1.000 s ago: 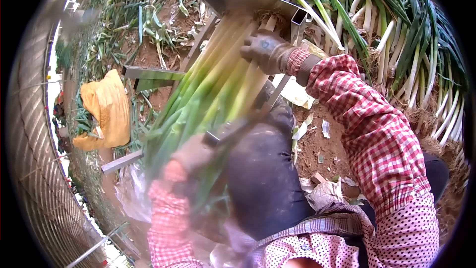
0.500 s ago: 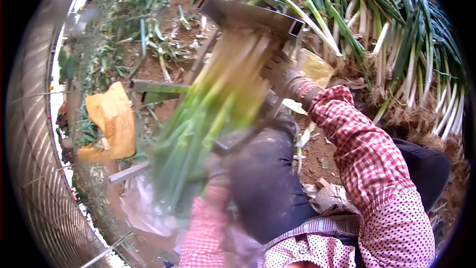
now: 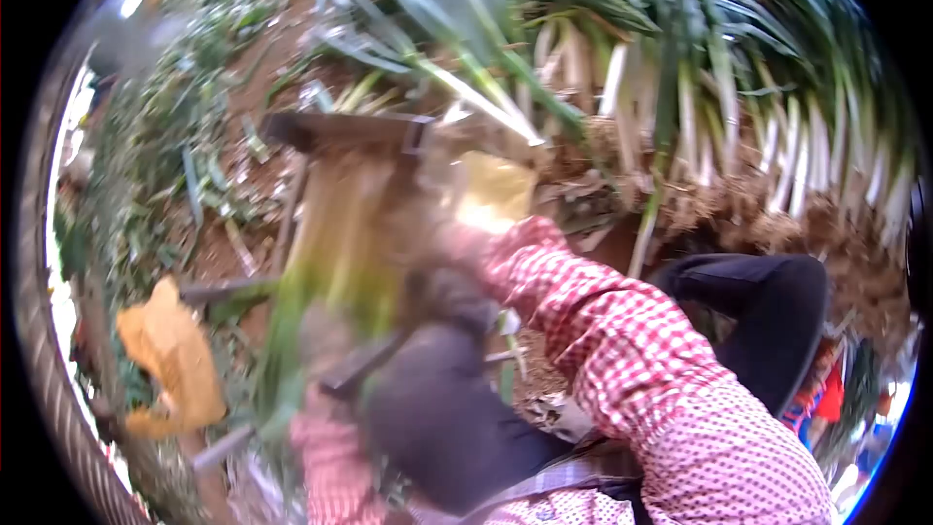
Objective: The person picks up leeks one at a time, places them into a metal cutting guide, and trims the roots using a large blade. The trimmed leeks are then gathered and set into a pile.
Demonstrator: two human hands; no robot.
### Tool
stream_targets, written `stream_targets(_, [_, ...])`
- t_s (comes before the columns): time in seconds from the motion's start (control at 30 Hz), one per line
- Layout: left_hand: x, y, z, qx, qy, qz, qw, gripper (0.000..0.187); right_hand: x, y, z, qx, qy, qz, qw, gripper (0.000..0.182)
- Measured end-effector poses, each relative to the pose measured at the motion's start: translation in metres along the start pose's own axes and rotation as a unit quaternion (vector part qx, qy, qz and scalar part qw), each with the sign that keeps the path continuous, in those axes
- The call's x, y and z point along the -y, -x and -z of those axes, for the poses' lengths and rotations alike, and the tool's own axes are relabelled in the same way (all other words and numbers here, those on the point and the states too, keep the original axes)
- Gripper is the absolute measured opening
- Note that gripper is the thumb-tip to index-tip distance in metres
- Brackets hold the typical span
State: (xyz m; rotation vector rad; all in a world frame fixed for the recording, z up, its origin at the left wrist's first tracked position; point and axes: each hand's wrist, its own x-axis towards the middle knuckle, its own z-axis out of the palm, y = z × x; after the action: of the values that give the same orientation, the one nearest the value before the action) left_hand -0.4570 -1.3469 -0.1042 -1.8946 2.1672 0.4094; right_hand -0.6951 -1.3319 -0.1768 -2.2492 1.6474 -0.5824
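Observation:
A bundle of green onions (image 3: 340, 267) lies in a metal frame in front of me, pale ends against an upright metal plate (image 3: 350, 131) and green leaves toward me. My left hand (image 3: 330, 340), gloved and smeared by motion, is over the green part of the bundle; its fingers cannot be made out. Beside the pale stalks, just below the plate's right end, is my right hand (image 3: 413, 199). It is also blurred, and whether its fingers grip the stalks cannot be seen.
A long row of green onions with rooty ends (image 3: 709, 146) lies at the upper right. An orange-yellow wrapper (image 3: 170, 360) is at left, and a yellow piece (image 3: 494, 185) lies beside my right hand. Leaf scraps (image 3: 155, 146) cover the ground at left. My bent knee (image 3: 437, 408) is close to the frame.
The whole view has swung, so the frame and bundle appear farther left and lower. My left hand has gone from the leaves' right edge to over the bundle. My right hand stays near the plate.

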Motion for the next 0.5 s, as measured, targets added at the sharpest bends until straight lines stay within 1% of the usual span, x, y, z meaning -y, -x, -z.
stream_targets(0.03, [0.005, -0.001, -0.006, 0.022, 0.014, 0.006, 1.000, 0.047, -0.003, 0.009, 0.005, -0.106, -0.055, 0.009, 0.993, 0.034])
stream_targets(0.07, [0.016, -0.007, -0.013, 0.019, -0.014, -0.015, 1.000, 0.045, -0.004, 0.018, 0.010, -0.215, -0.107, 0.031, 0.970, 0.033])
stream_targets(0.1, [0.017, -0.011, -0.017, 0.009, -0.029, -0.031, 0.999, 0.044, -0.004, 0.027, 0.020, -0.315, -0.147, 0.060, 0.936, 0.034])
stream_targets(0.17, [0.014, -0.012, -0.019, -0.008, -0.053, -0.060, 0.997, 0.042, -0.022, 0.070, 0.046, -0.229, -0.230, 0.018, 0.946, 0.023])
stream_targets(0.2, [0.003, -0.007, -0.012, 0.004, -0.047, -0.034, 0.998, 0.044, -0.050, 0.090, 0.039, -0.226, -0.231, -0.067, 0.944, 0.017])
stream_targets(0.23, [0.005, -0.009, -0.013, -0.006, -0.059, -0.041, 0.997, 0.044, -0.080, 0.105, 0.030, -0.222, -0.234, -0.148, 0.935, 0.012])
stream_targets(0.27, [0.009, -0.010, -0.017, -0.017, -0.070, -0.047, 0.996, 0.044, -0.106, 0.110, 0.044, -0.156, -0.197, -0.272, 0.929, 0.010])
stream_targets(0.3, [0.010, -0.012, -0.021, -0.025, -0.080, -0.051, 0.995, 0.044, -0.133, 0.114, 0.059, -0.082, -0.155, -0.389, 0.904, 0.009])
stream_targets(0.37, [-0.003, -0.007, -0.014, -0.041, -0.057, -0.043, 0.997, 0.042, -0.183, 0.117, 0.040, -0.235, -0.122, -0.346, 0.900, 0.012])
stream_targets(0.4, [-0.004, -0.007, -0.014, -0.050, -0.057, -0.038, 0.996, 0.041, -0.201, 0.101, 0.047, -0.220, -0.011, -0.372, 0.902, 0.013])
stream_targets(0.43, [-0.003, -0.007, -0.014, -0.056, -0.057, -0.034, 0.996, 0.040, -0.219, 0.087, 0.054, -0.201, 0.100, -0.395, 0.891, 0.014])
stream_targets(0.47, [0.002, -0.007, -0.017, -0.059, -0.047, -0.032, 0.997, 0.041, -0.231, 0.079, 0.060, -0.171, 0.187, -0.435, 0.864, 0.017])
stream_targets(0.5, [0.013, -0.007, -0.023, -0.064, -0.013, -0.050, 0.997, 0.041, -0.250, 0.076, 0.060, -0.127, 0.172, -0.485, 0.848, 0.020])
